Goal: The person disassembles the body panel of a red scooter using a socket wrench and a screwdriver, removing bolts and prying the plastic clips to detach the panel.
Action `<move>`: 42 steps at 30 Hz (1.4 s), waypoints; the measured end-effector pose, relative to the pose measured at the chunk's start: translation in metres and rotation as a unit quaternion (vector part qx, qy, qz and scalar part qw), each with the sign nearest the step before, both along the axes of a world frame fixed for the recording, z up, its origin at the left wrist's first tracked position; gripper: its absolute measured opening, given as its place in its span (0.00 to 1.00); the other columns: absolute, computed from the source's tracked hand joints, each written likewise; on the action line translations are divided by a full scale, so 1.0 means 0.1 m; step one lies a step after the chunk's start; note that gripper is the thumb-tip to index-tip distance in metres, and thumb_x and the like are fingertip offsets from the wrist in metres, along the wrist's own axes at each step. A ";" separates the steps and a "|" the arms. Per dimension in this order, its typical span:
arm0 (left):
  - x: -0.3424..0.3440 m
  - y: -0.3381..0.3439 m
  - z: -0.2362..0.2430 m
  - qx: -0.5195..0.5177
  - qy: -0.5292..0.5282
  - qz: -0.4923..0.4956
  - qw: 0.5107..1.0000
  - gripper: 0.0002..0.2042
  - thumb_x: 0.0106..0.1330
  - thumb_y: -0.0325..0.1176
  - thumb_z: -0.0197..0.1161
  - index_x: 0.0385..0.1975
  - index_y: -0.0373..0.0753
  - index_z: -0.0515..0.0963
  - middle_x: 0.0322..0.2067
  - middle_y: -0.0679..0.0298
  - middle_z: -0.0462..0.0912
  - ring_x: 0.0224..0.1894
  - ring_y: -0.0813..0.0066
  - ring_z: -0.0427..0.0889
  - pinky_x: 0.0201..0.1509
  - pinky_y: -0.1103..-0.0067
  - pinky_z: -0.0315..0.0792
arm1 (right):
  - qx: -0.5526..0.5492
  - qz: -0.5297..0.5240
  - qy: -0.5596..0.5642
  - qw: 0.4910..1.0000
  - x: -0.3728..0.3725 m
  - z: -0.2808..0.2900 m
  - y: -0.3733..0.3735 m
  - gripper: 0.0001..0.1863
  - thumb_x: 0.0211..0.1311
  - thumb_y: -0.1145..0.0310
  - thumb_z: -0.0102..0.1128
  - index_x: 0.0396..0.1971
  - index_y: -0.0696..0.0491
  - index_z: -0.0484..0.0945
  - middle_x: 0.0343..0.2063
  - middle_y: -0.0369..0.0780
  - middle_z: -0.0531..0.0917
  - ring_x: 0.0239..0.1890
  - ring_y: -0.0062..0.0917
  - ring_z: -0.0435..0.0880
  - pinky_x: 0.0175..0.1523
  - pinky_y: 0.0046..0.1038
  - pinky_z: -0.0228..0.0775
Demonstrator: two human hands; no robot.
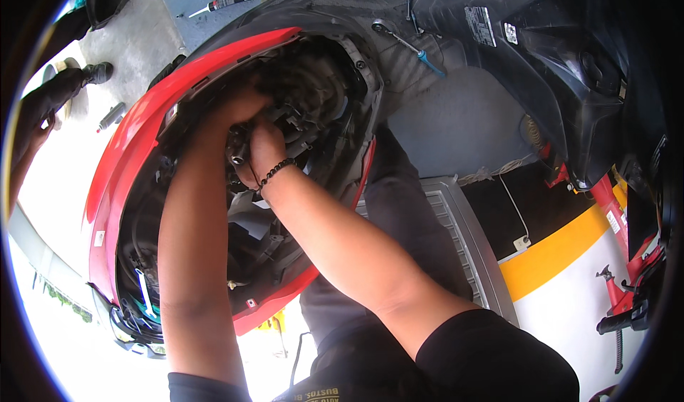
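Observation:
Both my arms reach down into the exposed inside of a scooter or motorcycle body with red side panels (125, 167). My left hand (246, 106) is deep among dark engine parts (310, 92), and its fingers are hidden there. Close beside it, my right hand (265, 149), with a black bead bracelet at the wrist, is closed. A shiny metal tool with a round end (237, 160) shows at its fingers; the rest of the tool is covered. Dark hoses and brackets surround both hands.
A ratchet with a blue handle (406, 46) lies beyond the body. Large black plastic bodywork (541, 67) stands at the right, above a red metal stand (616, 224). A sealant tube (229, 0) lies at the top. Another person's leg (60, 92) shows at far left.

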State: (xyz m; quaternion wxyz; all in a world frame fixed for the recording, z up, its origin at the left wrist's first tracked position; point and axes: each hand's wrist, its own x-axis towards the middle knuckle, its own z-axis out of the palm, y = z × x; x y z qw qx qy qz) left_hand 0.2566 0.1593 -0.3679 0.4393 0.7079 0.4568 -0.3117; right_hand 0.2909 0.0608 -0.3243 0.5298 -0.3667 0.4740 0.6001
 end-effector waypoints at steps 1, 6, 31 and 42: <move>0.00 0.01 0.01 0.000 0.003 -0.002 1.000 0.28 0.58 0.39 0.60 0.59 0.36 0.71 0.58 0.45 0.74 0.61 0.53 0.73 0.65 0.65 0.66 | -0.023 -0.046 0.009 0.999 -0.03 0.06 0.05 0.12 0.67 0.58 0.53 0.37 0.50 0.77 0.33 0.37 0.81 0.33 0.26 0.81 0.35 0.29 0.74; 0.18 0.15 0.21 -0.040 0.063 -0.021 0.997 0.33 0.53 0.39 0.62 0.61 0.34 0.69 0.59 0.45 0.72 0.61 0.52 0.73 0.64 0.65 0.67 | -0.040 0.004 -0.001 0.999 0.01 0.10 0.07 0.11 0.66 0.58 0.53 0.36 0.50 0.77 0.33 0.38 0.81 0.31 0.27 0.81 0.33 0.28 0.73; 0.10 -0.02 0.07 -0.009 0.035 0.046 0.998 0.32 0.57 0.40 0.65 0.63 0.37 0.67 0.61 0.46 0.70 0.64 0.53 0.69 0.67 0.67 0.63 | 0.056 0.092 0.082 0.991 0.37 0.06 -0.12 0.09 0.68 0.65 0.46 0.41 0.50 0.75 0.36 0.36 0.79 0.35 0.24 0.76 0.53 0.40 0.63; 0.19 0.03 0.05 -0.014 -0.001 0.065 0.998 0.30 0.56 0.37 0.64 0.61 0.39 0.69 0.60 0.48 0.72 0.62 0.55 0.72 0.66 0.66 0.65 | 0.096 0.033 0.111 0.989 0.31 -0.04 -0.15 0.07 0.63 0.66 0.50 0.36 0.49 0.77 0.31 0.36 0.82 0.31 0.25 0.80 0.39 0.34 0.69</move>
